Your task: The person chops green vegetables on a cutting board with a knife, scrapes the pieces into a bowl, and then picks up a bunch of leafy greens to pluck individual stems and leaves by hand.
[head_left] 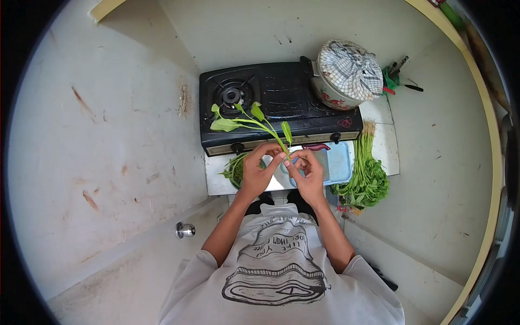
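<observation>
A leafy green stem is held up in front of the stove, its leaves pointing to the upper left. My left hand is closed round the lower part of the stem. Close beside it, my right hand pinches the stem's lower end between thumb and fingers. Below the hands are a bowl of greens on the left and a blue tray on the right, both partly hidden. A dark red chili lies at the tray's back edge.
A black two-burner stove stands behind the hands. On its right side sits a pot with a checked cloth over its lid. A bundle of leafy greens lies at the counter's right, and a green holder with knives stands behind.
</observation>
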`<state>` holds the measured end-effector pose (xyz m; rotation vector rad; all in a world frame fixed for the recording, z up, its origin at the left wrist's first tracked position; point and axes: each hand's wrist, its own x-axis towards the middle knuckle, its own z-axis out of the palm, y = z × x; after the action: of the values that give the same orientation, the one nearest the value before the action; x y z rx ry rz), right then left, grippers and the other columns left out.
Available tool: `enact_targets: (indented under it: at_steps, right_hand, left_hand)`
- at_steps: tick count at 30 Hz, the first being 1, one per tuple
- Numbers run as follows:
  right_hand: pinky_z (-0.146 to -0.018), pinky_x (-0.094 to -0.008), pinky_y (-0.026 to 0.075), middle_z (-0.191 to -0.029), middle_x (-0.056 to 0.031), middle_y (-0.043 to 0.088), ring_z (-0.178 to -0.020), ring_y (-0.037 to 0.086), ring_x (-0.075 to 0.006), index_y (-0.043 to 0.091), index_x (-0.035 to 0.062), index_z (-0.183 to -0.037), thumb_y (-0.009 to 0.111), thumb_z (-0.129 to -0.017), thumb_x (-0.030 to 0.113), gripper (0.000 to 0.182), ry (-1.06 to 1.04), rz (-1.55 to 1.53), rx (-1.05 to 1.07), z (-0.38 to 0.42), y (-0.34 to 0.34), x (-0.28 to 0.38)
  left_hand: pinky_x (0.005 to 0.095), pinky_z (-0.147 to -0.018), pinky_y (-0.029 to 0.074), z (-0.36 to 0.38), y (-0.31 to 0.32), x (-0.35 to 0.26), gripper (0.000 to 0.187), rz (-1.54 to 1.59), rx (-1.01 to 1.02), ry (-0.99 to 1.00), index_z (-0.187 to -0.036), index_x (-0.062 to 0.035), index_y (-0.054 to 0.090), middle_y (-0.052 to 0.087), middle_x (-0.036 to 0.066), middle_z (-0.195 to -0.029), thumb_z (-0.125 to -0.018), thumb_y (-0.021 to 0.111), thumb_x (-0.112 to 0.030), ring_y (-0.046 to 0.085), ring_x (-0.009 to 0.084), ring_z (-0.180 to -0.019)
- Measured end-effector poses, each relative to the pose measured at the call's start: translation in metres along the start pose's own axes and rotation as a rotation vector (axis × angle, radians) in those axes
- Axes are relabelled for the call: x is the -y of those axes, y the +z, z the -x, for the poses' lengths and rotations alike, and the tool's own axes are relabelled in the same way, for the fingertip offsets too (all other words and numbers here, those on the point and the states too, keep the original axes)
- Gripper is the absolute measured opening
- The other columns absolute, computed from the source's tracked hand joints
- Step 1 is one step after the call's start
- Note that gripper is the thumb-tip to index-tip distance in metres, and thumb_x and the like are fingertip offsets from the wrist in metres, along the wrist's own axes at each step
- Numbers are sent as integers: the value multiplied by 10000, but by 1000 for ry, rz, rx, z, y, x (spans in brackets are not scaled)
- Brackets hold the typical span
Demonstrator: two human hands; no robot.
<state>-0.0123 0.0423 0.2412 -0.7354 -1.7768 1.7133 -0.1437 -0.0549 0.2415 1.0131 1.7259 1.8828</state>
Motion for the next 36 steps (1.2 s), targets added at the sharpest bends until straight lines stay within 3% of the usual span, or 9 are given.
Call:
enact_targets:
  at_steps: [8, 11, 15, 18, 22, 33, 36]
  right_hand:
    - [-620, -216, 417, -757, 6, 585, -666, 519, -44, 602, 13, -1109, 691, -947, 4, 184, 14, -121, -74, 6, -37, 12]
    - [-645, -194, 419, -886, 13, 606, -702, 528, -20, 633, 10, -1086, 705, -942, 20, 161, 42, -246, -108, 0, -53, 9]
    - [-676, -194, 429, -898, 8, 610, -740, 541, -24, 637, 8, -1086, 700, -949, 26, 152, 21, -236, -118, -6, -76, 13]
    - [-699, -203, 440, -905, 4, 615, -767, 554, -31, 640, 8, -1072, 695, -957, 44, 132, -2, -226, -119, -10, -95, 6]
    - [-732, -223, 456, -908, -1, 620, -790, 575, -50, 643, 13, -1058, 686, -972, 76, 115, 12, -276, -114, -11, -113, 4]
    - [-725, -243, 476, -898, -16, 657, -809, 610, -73, 650, 17, -1061, 681, -974, 88, 116, -75, -218, -96, -19, -150, -12]
    - [-845, -256, 479, -989, -19, 652, -918, 609, -88, 613, 18, -1105, 661, -987, 53, 132, -6, -171, -37, -19, -168, -13]
  left_hand:
    - [290, -817, 529, -11, 43, -11, 127, 119, 131, -54, -1049, 31, 682, 685, 94, -977, -929, 695, -8, 667, 149, -898]
    - [281, -867, 536, -17, 59, -16, 120, 185, 166, -106, -1062, 48, 677, 676, 105, -1031, -950, 667, 6, 670, 150, -938]
    - [296, -901, 524, -20, 84, -12, 186, 237, 218, -154, -1151, 44, 652, 633, 87, -1053, -968, 650, 11, 640, 155, -1030]
    - [298, -902, 536, -22, 102, -8, 182, 269, 202, -148, -1154, 42, 648, 652, 87, -1071, -979, 645, -9, 644, 153, -1034]
    - [311, -918, 544, -23, 122, -12, 184, 375, 147, -288, -1166, 32, 639, 677, 97, -1096, -996, 631, -38, 651, 150, -1035]
    - [272, -877, 523, -31, 160, -16, 177, 335, 127, -288, -1163, 16, 584, 647, 68, -1064, -1017, 620, -76, 633, 113, -991]
    - [273, -861, 519, -34, 174, -7, 180, 289, 126, -234, -1173, 7, 579, 643, 68, -1061, -1024, 612, -87, 635, 119, -981]
